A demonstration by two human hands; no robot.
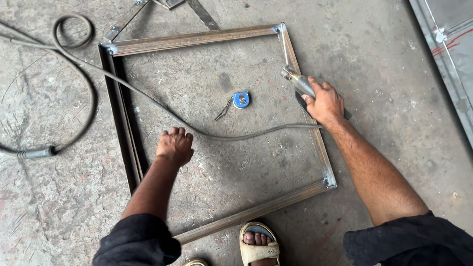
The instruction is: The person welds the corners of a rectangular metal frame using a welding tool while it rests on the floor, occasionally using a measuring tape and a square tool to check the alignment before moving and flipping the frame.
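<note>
While my right hand wraps its fingers tight around the grey metal electrode holder, I'm judging the tip should sit steady on the right rail, just below the top corner, with the thin grey cable trailing slack. My left hand rests knuckles-down on the concrete floor, fingers curled, holding nothing. That rusty square steel frame lies flat, pale weld marks at its corners, a small blue tape measure inside it.
</note>
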